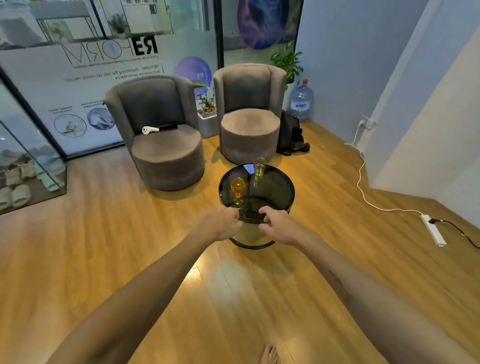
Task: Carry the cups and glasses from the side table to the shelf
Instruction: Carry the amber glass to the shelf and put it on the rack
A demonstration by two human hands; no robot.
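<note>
A round side table [280, 192] with a dark glass top stands on the wooden floor in front of two armchairs. Two glasses stand on it: a short glass [237, 188] with amber liquid near its left edge, and a taller clear glass [259, 166] with pale yellow liquid at its far edge. Both my arms reach forward. My left hand [221, 224] hovers at the table's near left rim, fingers loosely curled, holding nothing, just below the amber glass. At the near rim hangs my right hand [276, 226], fingers also loosely curled and empty. No shelf is in view.
Two grey armchairs [166, 157] [251, 129] stand behind the table; the left one holds a white device and a phone. A dark bag [290, 135], a water jug [301, 100] and plants sit by the wall. A white cable and power strip [433, 229] lie at right.
</note>
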